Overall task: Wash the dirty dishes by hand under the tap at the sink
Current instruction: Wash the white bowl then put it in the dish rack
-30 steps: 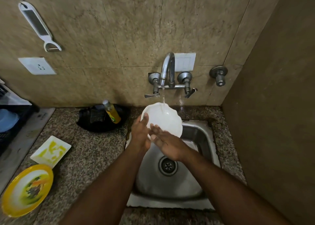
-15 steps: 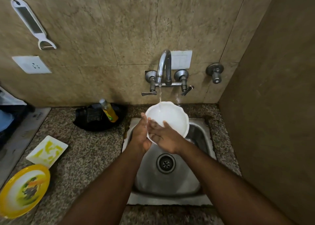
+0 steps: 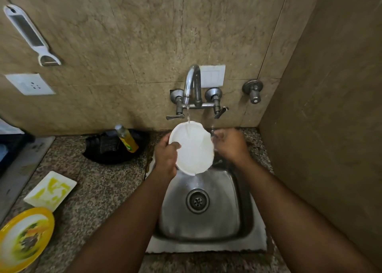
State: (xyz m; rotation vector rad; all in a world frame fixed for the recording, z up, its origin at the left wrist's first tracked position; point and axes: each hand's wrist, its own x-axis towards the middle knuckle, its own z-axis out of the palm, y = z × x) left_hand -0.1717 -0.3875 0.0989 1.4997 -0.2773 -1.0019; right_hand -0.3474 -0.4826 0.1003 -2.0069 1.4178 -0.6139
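Observation:
A white scalloped plate (image 3: 193,148) is tilted under the tap (image 3: 193,84), and the water stream lands on its upper face. My left hand (image 3: 166,159) grips the plate's left rim, thumb across the front. My right hand (image 3: 229,144) is blurred at the plate's right rim, its loosely bent fingers reaching toward the edge; whether they touch it is unclear. Both are above the back of the steel sink (image 3: 206,227). On the counter to the left lie a dirty white square dish (image 3: 50,191) smeared yellow and a dirty yellow plate (image 3: 22,239).
A soap bottle (image 3: 126,138) leans in a black tray (image 3: 111,148) behind the sink's left side. A brown wall closes the right side. A separate valve (image 3: 253,90), a grater (image 3: 31,34) and a socket (image 3: 30,84) are on the back wall. A dark rack edge (image 3: 12,146) is far left.
My right hand has left the plate's face and moved to its right rim. The plate has turned more upright under the stream, and my left thumb now lies over its front.

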